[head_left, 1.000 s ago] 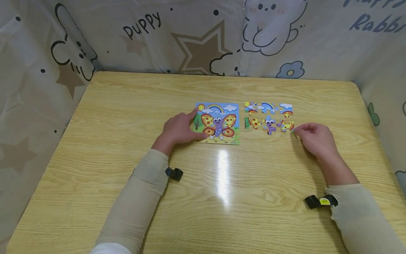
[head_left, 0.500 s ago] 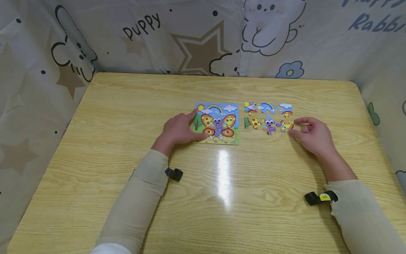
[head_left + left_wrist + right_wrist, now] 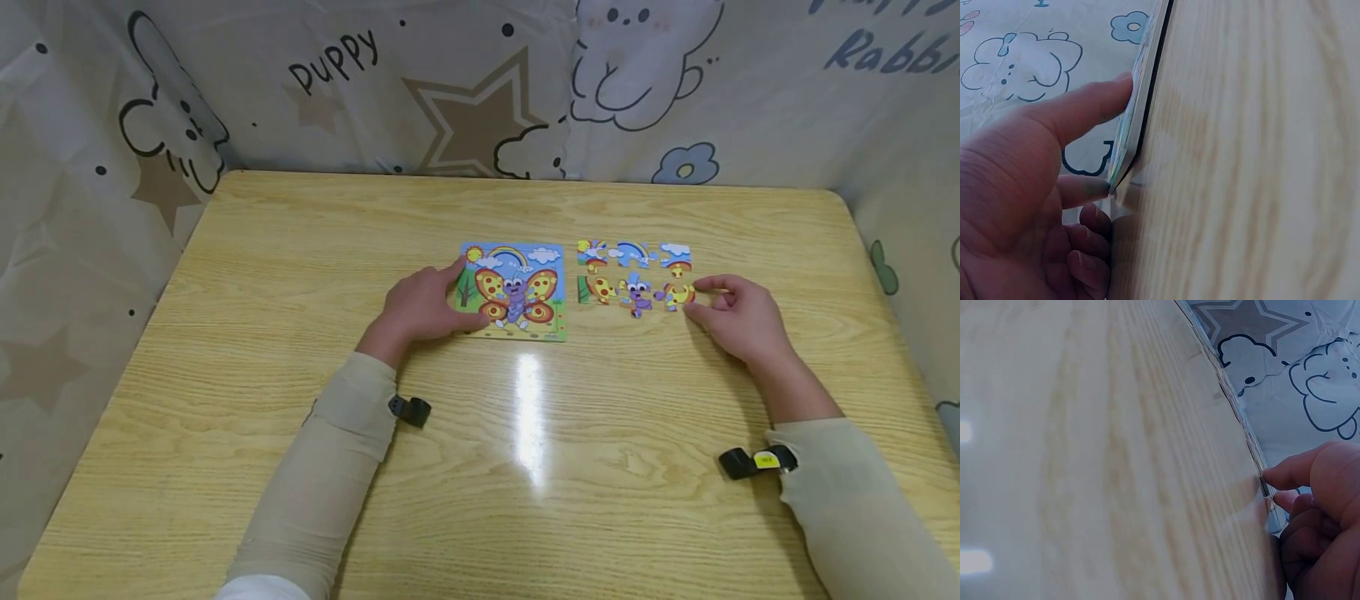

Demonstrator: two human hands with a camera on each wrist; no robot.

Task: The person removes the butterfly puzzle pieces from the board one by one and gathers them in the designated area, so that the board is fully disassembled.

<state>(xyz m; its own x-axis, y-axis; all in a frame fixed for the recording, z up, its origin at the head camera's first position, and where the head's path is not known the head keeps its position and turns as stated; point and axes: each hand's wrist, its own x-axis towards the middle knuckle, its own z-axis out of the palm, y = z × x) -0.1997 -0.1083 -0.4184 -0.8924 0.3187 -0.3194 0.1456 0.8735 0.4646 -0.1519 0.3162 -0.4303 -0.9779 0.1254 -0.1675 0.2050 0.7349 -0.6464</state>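
A square puzzle board [image 3: 512, 292] with a butterfly picture lies flat on the wooden table. My left hand [image 3: 423, 306] holds its left side, the thumb over the lower left part and the index finger at the upper left edge. In the left wrist view, the thumb [image 3: 1097, 106] lies on the board's face. Right of the board, loose jigsaw pieces [image 3: 633, 254] lie in two rows, slightly apart. My right hand [image 3: 742, 317] pinches the right-hand jigsaw piece [image 3: 678, 297] of the nearer row between thumb and index finger. That piece shows a yellow and red wing.
The wooden table [image 3: 300, 250] reaches back to a patterned cloth [image 3: 337, 108] that hangs behind and at both sides. A bright light reflection lies on the wood before the board. Black wrist cameras [image 3: 738, 463] are strapped over both sleeves.
My right thumb and index finger have parted from a closed fingertip pinch and now span the right-hand piece's right side. The left hand and the puzzle board stay in place.
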